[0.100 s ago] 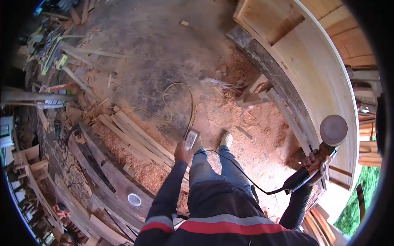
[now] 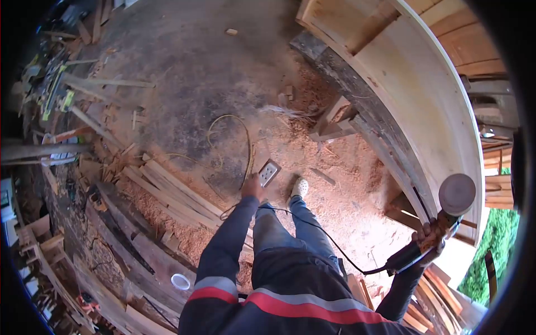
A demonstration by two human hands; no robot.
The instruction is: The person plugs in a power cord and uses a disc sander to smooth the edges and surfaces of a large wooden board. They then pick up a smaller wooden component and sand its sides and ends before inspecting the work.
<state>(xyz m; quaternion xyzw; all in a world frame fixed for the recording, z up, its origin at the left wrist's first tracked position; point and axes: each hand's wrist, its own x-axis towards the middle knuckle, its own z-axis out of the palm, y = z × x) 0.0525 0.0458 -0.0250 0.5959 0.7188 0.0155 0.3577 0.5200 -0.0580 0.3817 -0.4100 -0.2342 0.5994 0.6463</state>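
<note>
My left hand (image 2: 253, 187) holds a white socket box (image 2: 269, 172) by its near end, its outlet face turned up, above the sawdust-strewn floor. A yellow cord (image 2: 248, 146) curves over the floor beside it. My right hand (image 2: 429, 239) is wrapped round the body of a sander (image 2: 406, 252), at the right. The sander's round pad (image 2: 456, 195) points upward, in front of a large pale wooden panel (image 2: 421, 95). From the sander's handle a black cable (image 2: 335, 243) hangs in a curve across my legs towards my left hand.
Long wood strips (image 2: 173, 192) and dark planks (image 2: 125, 237) lie at the left, with a white round lid (image 2: 180, 281) on them. A wooden block (image 2: 335, 120) stands amid shavings. Green-marked clamps (image 2: 68, 100) lie at the upper left.
The socket box has moved slightly right and up, and its outlets now face the camera more. The sander has shifted a little right and down. The view has shifted too.
</note>
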